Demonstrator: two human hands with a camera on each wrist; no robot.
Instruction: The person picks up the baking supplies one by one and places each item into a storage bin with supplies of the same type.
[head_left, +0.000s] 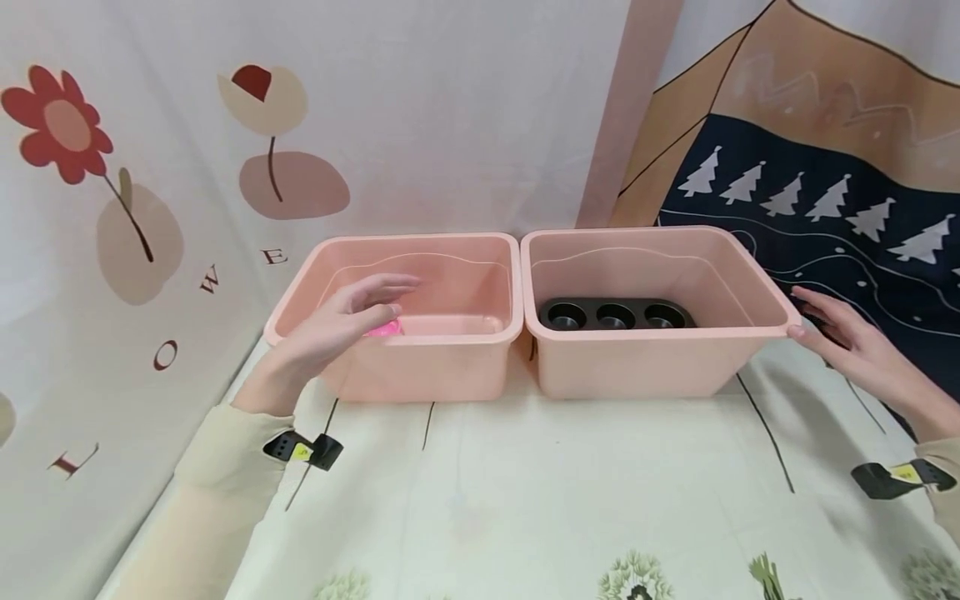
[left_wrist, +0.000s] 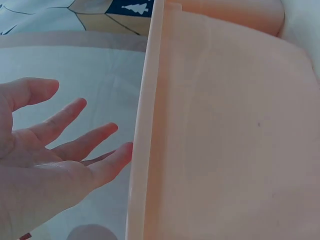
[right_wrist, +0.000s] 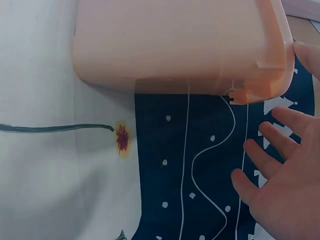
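Two pink plastic bins stand side by side in the head view. Above the near left part of the left bin [head_left: 423, 371] is my left hand [head_left: 333, 321], fingers extended and holding nothing. A bright pink item [head_left: 387, 328] shows just below its thumb, mostly hidden by the hand and rim; its kind cannot be told. A black muffin tin [head_left: 616, 316] with a visible row of three cups lies inside the right bin [head_left: 637, 367]. At that bin's right end is my right hand [head_left: 862, 354], fingers spread, the thumb at the rim; whether it touches cannot be told.
A pale cloth [head_left: 480, 492] with plant prints covers the table. Behind the bins hangs a printed curtain [head_left: 450, 117] with flowers, letters and a dark panel of white trees. Each wrist wears a black strap [head_left: 303, 450] with a yellow label.
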